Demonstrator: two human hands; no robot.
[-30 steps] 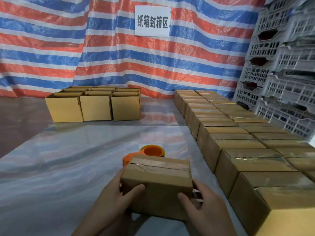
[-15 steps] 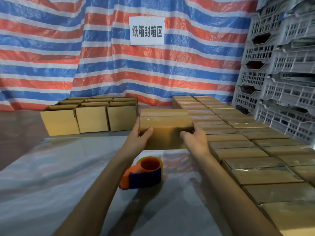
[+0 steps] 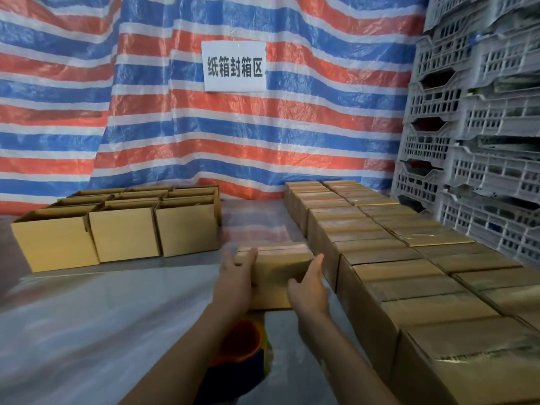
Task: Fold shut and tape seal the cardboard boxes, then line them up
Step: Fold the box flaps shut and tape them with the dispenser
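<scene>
Left hand (image 3: 236,277) and right hand (image 3: 310,287) press the taped box (image 3: 274,267)

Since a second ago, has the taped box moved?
Yes. The taped box went forward: from the near side of the tape dispenser to beyond it, beside the sealed row.

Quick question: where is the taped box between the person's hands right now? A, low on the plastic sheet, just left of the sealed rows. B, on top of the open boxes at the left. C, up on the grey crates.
A: the taped box sits low on the plastic sheet between the left hand and right hand, just left of the sealed rows, apart from the open boxes and the crates.
</scene>
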